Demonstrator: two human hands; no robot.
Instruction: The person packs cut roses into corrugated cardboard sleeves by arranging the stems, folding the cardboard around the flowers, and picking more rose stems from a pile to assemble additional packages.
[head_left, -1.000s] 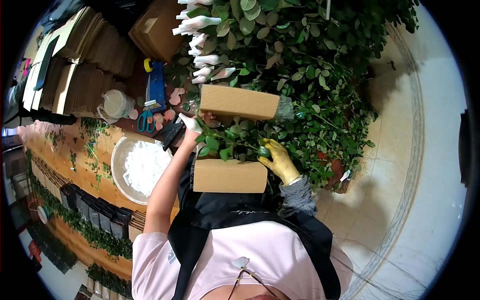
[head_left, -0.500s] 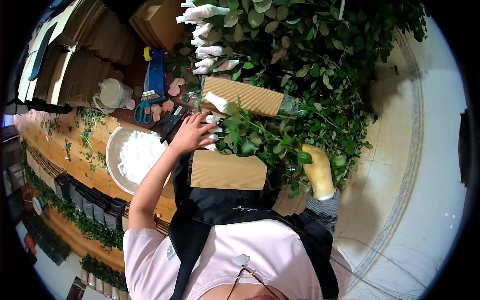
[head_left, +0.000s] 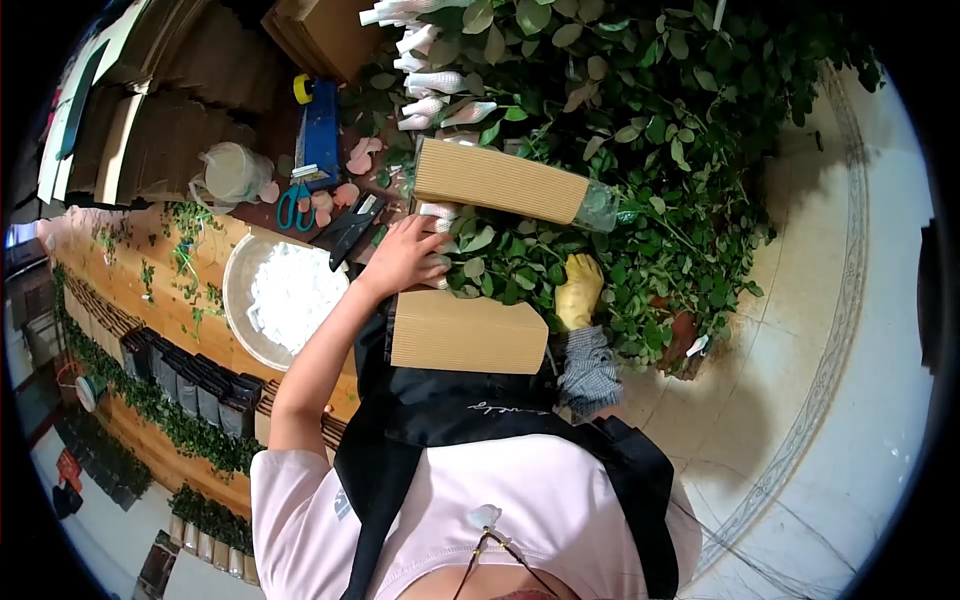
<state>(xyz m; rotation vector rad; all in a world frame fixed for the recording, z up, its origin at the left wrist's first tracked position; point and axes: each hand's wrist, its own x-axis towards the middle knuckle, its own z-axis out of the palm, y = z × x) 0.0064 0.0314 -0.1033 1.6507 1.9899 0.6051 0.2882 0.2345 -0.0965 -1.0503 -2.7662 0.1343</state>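
My bare left hand (head_left: 408,252) lies over white-netted rose heads (head_left: 438,212), its fingers spread on them. The rose heads are between two sheets of corrugated cardboard, with leafy stems (head_left: 515,245) running to the right. My right hand (head_left: 580,290), in a yellow glove, is at the stems' right part with its fingers curled into the leaves; stems seem to be in its grip, though leaves partly hide them. Beyond the stems lies the upper cardboard sheet (head_left: 505,182) with clear plastic at its right end. Nearest my apron is the lower cardboard sheet (head_left: 468,335).
A round basin (head_left: 238,330) of white foam nets stands at left. Teal scissors (head_left: 296,207), a black stapler-like tool (head_left: 352,228), a blue tape dispenser (head_left: 318,135) and pink petals lie beyond it. More netted roses (head_left: 430,85) are piled at the far side.
My right hand has moved left and closer to the cardboard. The bud and stems that stood above the bunch now lie down among the others. My left hand stays on the rose heads.
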